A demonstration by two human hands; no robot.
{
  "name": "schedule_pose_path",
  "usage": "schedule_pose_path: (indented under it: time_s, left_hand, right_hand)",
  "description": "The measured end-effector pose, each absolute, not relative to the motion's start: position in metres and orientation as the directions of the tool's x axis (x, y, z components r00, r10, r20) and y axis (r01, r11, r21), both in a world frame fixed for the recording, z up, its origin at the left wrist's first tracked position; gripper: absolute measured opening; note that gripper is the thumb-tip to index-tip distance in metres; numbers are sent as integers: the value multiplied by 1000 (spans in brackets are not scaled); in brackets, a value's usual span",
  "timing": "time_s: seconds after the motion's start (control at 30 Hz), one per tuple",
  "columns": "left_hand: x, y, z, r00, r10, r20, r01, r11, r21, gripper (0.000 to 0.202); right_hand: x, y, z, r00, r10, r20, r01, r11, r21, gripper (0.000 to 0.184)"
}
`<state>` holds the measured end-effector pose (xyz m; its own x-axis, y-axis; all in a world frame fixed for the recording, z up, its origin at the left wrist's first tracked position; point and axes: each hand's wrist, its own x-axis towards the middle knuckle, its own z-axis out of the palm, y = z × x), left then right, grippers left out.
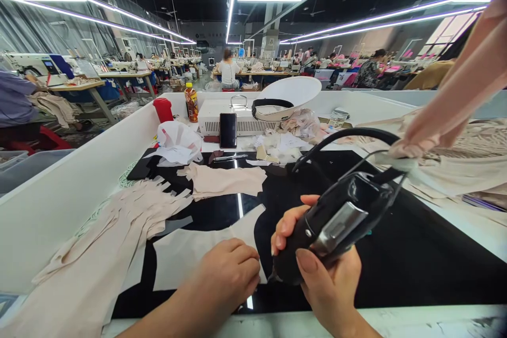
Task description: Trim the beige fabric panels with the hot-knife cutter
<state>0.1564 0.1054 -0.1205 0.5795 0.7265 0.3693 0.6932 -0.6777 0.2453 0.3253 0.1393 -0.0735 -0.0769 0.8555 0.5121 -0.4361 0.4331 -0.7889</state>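
Observation:
My right hand (pixel 328 274) is wrapped round a black corded hand tool (pixel 340 222) with a shiny metal plate on its side. The tool tilts, its lower end close to the right edge of a pale cut fabric piece (pixel 190 253) lying on a glossy black board (pixel 396 253). My left hand (pixel 232 266) is closed at that same edge, its fingers curled and their tips partly hidden. A pink cloth strip (pixel 447 100) is tied near the tool's top, where a black cable (pixel 348 134) loops away.
Stacked pale fabric pieces (pixel 106 227) lie at the left, another pile (pixel 225 179) behind. Farther back are a phone (pixel 227 130), a white box (pixel 214 116), a drink bottle (pixel 191 103), a red cup (pixel 162 110) and scraps. White walls (pixel 71 195) edge the table. People sit at sewing machines beyond.

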Motion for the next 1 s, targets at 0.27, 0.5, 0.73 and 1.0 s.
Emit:
schedule_pose_path:
  time_s: [0.27, 0.5, 0.73, 1.0]
  left_hand:
    - [157, 112, -132, 599, 649, 469, 691, -715, 108, 15]
    - [159, 111, -135, 644, 645, 412, 697, -717, 33, 18]
    - [158, 110, -136, 633, 654, 414, 700, -712, 57, 19]
    - [158, 108, -131, 598, 687, 412, 705, -696, 137, 19]
  right_hand:
    - [325, 140, -71, -64, 855, 514, -477, 427, -768, 44]
    - [324, 141, -71, -43, 857, 514, -491, 430, -757, 45]
    - [323, 141, -72, -52, 855, 516, -492, 428, -758, 42]
    - [323, 139, -72, -43, 853, 519, -472, 441, -763, 44]
